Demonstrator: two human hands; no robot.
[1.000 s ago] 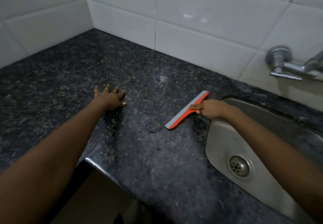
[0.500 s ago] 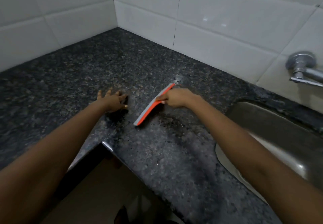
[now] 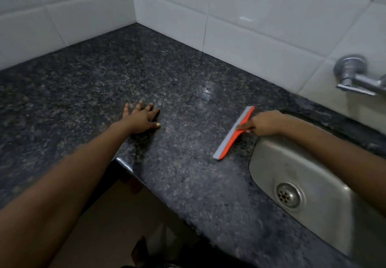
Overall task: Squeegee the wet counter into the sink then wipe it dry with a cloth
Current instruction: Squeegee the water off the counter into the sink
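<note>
The right hand (image 3: 266,122) has its grip closed round the handle of the orange squeegee (image 3: 234,133), whose grey blade lies on the dark granite surface (image 3: 188,184) just beside the rim of the steel sink (image 3: 309,169). The left hand (image 3: 142,118) rests flat, fingers spread, well apart from it. To finish this pull cleanly, I'd keep the blade pressed evenly and carry it right over the rim. A wet patch (image 3: 205,92) near the wall needs another pass. No cloth is in sight.

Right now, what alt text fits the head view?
A right hand holds an orange squeegee on a dark granite counter beside a steel sink. The left hand lies flat on the counter.
</note>
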